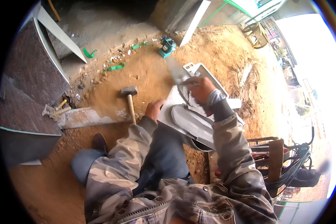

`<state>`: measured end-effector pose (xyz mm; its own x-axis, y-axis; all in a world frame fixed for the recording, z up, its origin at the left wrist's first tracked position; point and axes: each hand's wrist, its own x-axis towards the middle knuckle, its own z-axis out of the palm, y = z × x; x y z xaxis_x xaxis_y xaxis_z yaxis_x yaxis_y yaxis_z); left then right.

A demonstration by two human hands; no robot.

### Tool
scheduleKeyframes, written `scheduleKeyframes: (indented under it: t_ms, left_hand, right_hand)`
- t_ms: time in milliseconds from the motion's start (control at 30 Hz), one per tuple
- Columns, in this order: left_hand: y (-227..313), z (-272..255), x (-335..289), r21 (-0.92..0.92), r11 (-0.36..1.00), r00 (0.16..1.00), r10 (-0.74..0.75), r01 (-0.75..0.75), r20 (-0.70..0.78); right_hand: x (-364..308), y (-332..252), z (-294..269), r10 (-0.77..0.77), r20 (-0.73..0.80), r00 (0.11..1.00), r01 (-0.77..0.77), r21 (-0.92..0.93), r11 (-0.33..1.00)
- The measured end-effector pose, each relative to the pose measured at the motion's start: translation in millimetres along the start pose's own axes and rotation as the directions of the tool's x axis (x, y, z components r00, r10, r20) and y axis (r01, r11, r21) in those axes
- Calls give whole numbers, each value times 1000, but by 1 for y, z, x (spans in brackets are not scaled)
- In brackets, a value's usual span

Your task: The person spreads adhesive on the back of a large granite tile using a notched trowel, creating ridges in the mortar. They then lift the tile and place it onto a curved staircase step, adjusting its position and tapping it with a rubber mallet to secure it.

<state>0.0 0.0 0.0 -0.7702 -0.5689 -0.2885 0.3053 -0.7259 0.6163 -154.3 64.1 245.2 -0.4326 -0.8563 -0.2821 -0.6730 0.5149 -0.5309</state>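
My left hand [155, 109] holds the left edge of a pale tile [170, 100], its fingers over the rim. Thick grey paste [190, 120] lies on the tile in long, smoothed ridges. In my right hand [202, 90] is a trowel [178, 75], gripped by the handle; motion blurs its blade, which points away from me past the tile's far edge. Beneath the near side of the tile shows the dark round rim of a bucket [200, 145]. Just beyond my right hand, a light grey tray [215, 80] with a looped handle is partly hidden.
A hammer [129, 90] stands left of the tile. Ahead on the sandy ground is a teal power tool [167, 46], with green strips [115, 67] nearby. Dark slabs [33, 63] lean at left. At right are a cable-laden cart [287, 160] and a chair [256, 36].
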Motion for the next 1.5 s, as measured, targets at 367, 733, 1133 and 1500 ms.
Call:
scheduleKeyframes:
  t_ms: [367, 733, 1133, 1500]
  left_hand:
    - [16, 28, -24, 42, 997, 996, 63, -60, -67]
    - [22, 6, -10, 369, 906, 978, 184, -207, 98]
    - [45, 14, -19, 541, 797, 963, 237, -268, 128]
    - [34, 44, -36, 455, 832, 948, 294, -318, 124]
  right_hand:
    - [18, 66, -48, 261, -56, 964, -264, -340, 903]
    - [-89, 63, -9, 233, -263, 936, -150, 301, 942]
    - [-118, 34, 41, 248, -204, 947, -38, 695, 718]
    - [-145, 43, 53, 511, -307, 803, -328, 489, 808]
